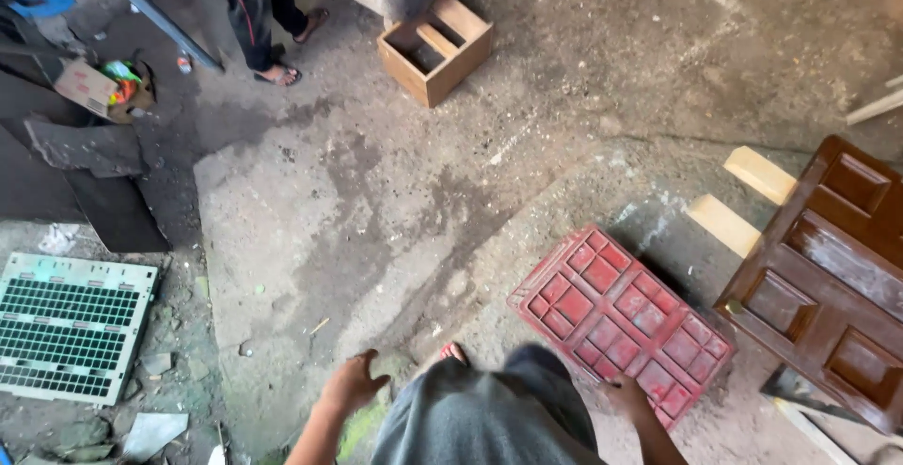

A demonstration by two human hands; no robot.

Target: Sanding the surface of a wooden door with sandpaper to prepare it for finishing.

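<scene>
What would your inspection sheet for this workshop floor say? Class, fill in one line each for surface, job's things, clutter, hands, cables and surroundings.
Surface: bare concrete floor, stained and dusty.
Job's things: red plastic crate upturned, beside brown panelled door lying on pale wooden battens.
Clutter: green mesh grille, wooden box, dark sheet scraps, small carton.
Hands: left hand at the knee; right hand touching the crate's edge.
Cables: nothing seen.
Surroundings: another person's legs in sandals.

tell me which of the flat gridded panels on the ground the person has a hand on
The red ribbed panel by the brown door: the right hand rests on its near edge. The pale green grille lies far to the left, untouched; the left hand is at the knee.
</scene>
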